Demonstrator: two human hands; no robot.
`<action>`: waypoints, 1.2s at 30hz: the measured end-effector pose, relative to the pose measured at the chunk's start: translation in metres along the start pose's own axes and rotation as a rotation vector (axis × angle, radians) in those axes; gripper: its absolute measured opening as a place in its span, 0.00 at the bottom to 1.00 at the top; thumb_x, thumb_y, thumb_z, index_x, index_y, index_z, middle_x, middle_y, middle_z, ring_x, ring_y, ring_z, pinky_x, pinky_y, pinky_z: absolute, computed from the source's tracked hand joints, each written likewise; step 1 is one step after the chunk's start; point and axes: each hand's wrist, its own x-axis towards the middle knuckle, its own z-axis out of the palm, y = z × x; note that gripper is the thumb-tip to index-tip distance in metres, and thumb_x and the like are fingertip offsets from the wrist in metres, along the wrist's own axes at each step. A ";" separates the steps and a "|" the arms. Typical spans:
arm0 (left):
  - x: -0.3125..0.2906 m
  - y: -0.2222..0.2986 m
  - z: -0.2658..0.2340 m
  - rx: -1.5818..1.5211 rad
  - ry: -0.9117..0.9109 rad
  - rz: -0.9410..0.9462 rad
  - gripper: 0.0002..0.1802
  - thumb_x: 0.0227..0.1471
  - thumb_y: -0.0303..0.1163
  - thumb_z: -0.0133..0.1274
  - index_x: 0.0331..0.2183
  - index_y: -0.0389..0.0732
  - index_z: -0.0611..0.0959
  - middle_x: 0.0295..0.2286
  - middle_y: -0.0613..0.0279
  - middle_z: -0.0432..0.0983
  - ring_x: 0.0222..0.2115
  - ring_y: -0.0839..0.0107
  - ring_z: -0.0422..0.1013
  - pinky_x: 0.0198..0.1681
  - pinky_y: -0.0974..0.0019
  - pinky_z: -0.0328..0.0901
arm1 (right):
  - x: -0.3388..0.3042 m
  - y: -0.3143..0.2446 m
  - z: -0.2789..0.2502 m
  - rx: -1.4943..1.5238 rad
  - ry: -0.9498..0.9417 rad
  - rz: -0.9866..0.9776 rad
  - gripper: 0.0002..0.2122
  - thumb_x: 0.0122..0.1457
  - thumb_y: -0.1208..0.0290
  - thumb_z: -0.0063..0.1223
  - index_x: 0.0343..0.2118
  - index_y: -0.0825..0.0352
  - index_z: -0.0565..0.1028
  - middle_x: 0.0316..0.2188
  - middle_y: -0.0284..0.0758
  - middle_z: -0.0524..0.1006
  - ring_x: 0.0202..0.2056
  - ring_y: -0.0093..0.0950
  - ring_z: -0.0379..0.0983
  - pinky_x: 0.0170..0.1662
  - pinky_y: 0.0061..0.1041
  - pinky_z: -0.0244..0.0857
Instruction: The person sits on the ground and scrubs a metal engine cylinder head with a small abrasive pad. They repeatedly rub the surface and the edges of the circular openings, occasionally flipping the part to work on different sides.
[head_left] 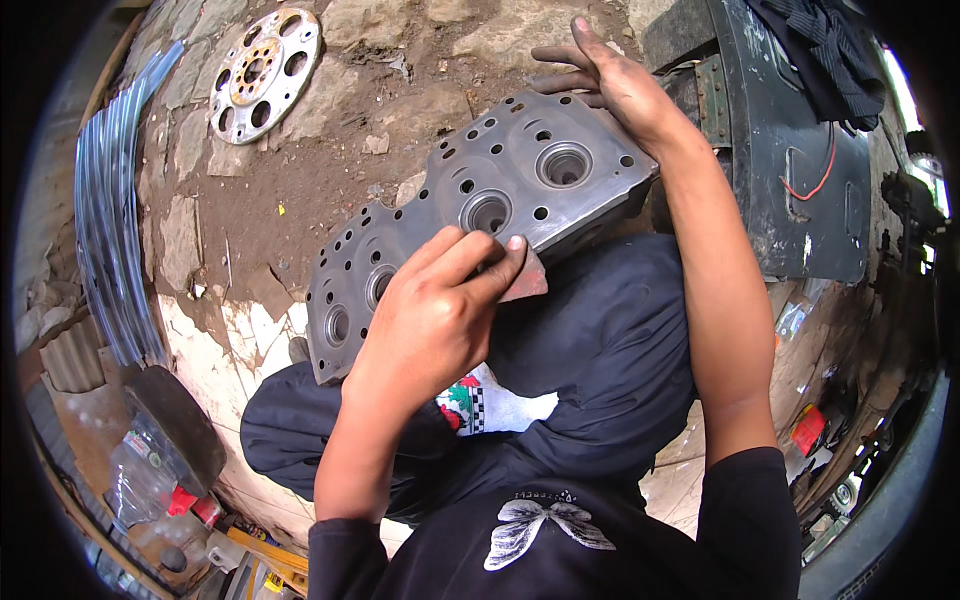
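A grey metal engine cylinder head [420, 210] lies slanted across my lap, its flat face up, with round valve seats and many small holes. My left hand [430, 310] is closed and pressed on the near middle of that face. From under its thumb sticks out a reddish-brown piece of sandpaper [527, 277], the rest of it hidden by the fingers. At the far right end, my right hand [625, 95] has its fingers spread, the heel of the palm and wrist against the block's edge.
A flywheel plate [232, 75] with round holes lies on the dirt and stone ground, far left. Shiny corrugated sheet [105, 210] runs along the left side. A dark metal panel [800, 200] with a red wire stands at right. A clear plastic bag [145, 480] sits lower left.
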 end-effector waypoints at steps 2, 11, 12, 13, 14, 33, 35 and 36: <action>-0.007 -0.002 -0.009 0.009 -0.056 -0.027 0.29 0.44 0.17 0.61 0.52 0.33 0.86 0.34 0.57 0.73 0.35 0.56 0.72 0.42 0.56 0.71 | 0.000 0.005 -0.001 0.082 -0.024 0.044 0.42 0.72 0.29 0.35 0.68 0.65 0.73 0.51 0.44 0.84 0.50 0.31 0.79 0.59 0.31 0.69; -0.009 -0.009 -0.006 -0.028 -0.018 -0.066 0.33 0.40 0.14 0.58 0.52 0.35 0.88 0.36 0.51 0.78 0.37 0.51 0.75 0.43 0.54 0.71 | 0.008 0.004 -0.001 0.014 -0.054 0.108 0.45 0.70 0.24 0.27 0.71 0.61 0.71 0.56 0.43 0.82 0.54 0.31 0.75 0.61 0.32 0.63; -0.005 -0.008 -0.003 -0.032 -0.007 -0.051 0.33 0.40 0.14 0.58 0.52 0.35 0.88 0.36 0.51 0.78 0.37 0.51 0.74 0.43 0.54 0.71 | 0.008 0.005 0.000 0.024 -0.051 0.122 0.45 0.70 0.25 0.27 0.71 0.61 0.71 0.56 0.43 0.82 0.54 0.31 0.75 0.61 0.31 0.63; -0.004 -0.009 -0.001 -0.038 -0.003 -0.033 0.33 0.40 0.14 0.58 0.52 0.34 0.88 0.36 0.51 0.78 0.37 0.51 0.74 0.43 0.53 0.71 | 0.007 0.006 -0.001 0.038 -0.043 0.139 0.45 0.71 0.25 0.27 0.71 0.61 0.72 0.56 0.42 0.82 0.54 0.31 0.75 0.61 0.31 0.63; -0.008 -0.009 -0.001 -0.037 0.015 -0.020 0.33 0.40 0.14 0.58 0.52 0.34 0.88 0.37 0.52 0.79 0.37 0.51 0.74 0.43 0.53 0.71 | 0.006 0.005 -0.003 0.041 -0.047 0.134 0.44 0.71 0.25 0.27 0.71 0.61 0.72 0.56 0.42 0.82 0.54 0.30 0.75 0.60 0.31 0.63; -0.027 -0.026 -0.014 -0.087 -0.055 0.040 0.28 0.45 0.17 0.62 0.52 0.31 0.86 0.35 0.54 0.74 0.35 0.55 0.72 0.42 0.54 0.71 | 0.009 0.005 -0.004 -0.019 -0.103 0.058 0.41 0.73 0.29 0.29 0.71 0.61 0.71 0.53 0.42 0.84 0.53 0.29 0.77 0.57 0.29 0.66; -0.010 -0.018 -0.006 -0.088 -0.026 0.061 0.28 0.45 0.17 0.61 0.52 0.31 0.86 0.34 0.54 0.74 0.35 0.55 0.72 0.42 0.54 0.71 | 0.006 0.003 0.003 -0.017 -0.090 0.071 0.40 0.74 0.30 0.31 0.71 0.61 0.71 0.52 0.40 0.84 0.52 0.28 0.77 0.56 0.28 0.66; -0.003 -0.016 -0.002 -0.100 -0.009 0.088 0.28 0.45 0.17 0.61 0.52 0.31 0.86 0.34 0.54 0.74 0.35 0.55 0.72 0.42 0.54 0.71 | 0.003 0.002 0.001 -0.020 -0.103 0.062 0.39 0.74 0.31 0.32 0.71 0.61 0.70 0.52 0.40 0.85 0.51 0.28 0.77 0.56 0.28 0.66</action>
